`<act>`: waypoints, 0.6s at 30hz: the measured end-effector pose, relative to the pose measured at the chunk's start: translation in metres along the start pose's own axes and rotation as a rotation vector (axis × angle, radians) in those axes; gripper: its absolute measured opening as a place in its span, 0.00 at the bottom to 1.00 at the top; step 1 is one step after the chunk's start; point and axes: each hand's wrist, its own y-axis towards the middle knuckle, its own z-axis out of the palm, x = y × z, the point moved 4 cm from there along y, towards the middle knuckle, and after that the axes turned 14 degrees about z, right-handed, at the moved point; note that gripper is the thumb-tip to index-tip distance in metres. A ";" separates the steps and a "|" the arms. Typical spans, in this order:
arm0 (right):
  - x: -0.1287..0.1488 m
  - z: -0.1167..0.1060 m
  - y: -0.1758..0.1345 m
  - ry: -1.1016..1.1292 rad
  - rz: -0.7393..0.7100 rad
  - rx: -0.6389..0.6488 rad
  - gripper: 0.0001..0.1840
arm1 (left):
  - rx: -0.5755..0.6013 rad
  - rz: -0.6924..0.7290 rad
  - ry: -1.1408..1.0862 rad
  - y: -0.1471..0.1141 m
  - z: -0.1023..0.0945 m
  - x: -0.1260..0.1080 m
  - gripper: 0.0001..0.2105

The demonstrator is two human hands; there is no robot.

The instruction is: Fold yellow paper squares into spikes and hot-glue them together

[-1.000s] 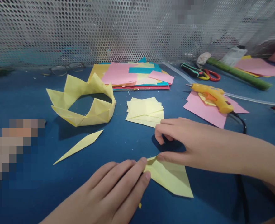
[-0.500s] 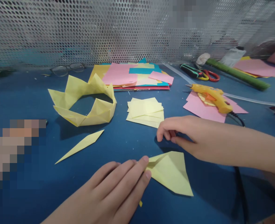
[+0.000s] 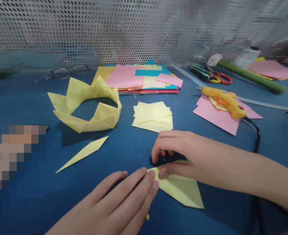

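My left hand (image 3: 121,199) lies with fingers stretched out, its fingertips resting on the left end of a folded pale yellow paper (image 3: 183,189). Over that sheet's upper edge is my right hand (image 3: 175,150); its thumb touches the fold, while the bent fingers stay apart from the thumb. Part of the sheet is hidden beneath both hands. To the left lies a slim, pointed piece of folded yellow paper (image 3: 85,152). Behind it stands a ring of folded yellow paper points (image 3: 104,120), like a crown. Several yellow paper pieces (image 3: 152,114) are stacked beyond my right hand.
Coloured sheets (image 3: 126,76) lie by the perforated metal screen (image 3: 97,36). At right, a yellow glue gun (image 3: 222,98) rests on pink paper (image 3: 217,116), its black cable (image 3: 258,137) running under my right arm. Scissors (image 3: 223,78) and a green stem (image 3: 251,75) lie behind. Far left is a blurred-out hand.
My right hand has moved left and down from beside the stack onto the folded paper, where its thumb now presses the upper flap. The left hand is almost unmoved.
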 end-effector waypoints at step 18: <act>0.007 -0.021 -0.008 -0.220 -0.268 -0.580 0.20 | -0.041 -0.049 0.000 0.001 -0.002 0.000 0.19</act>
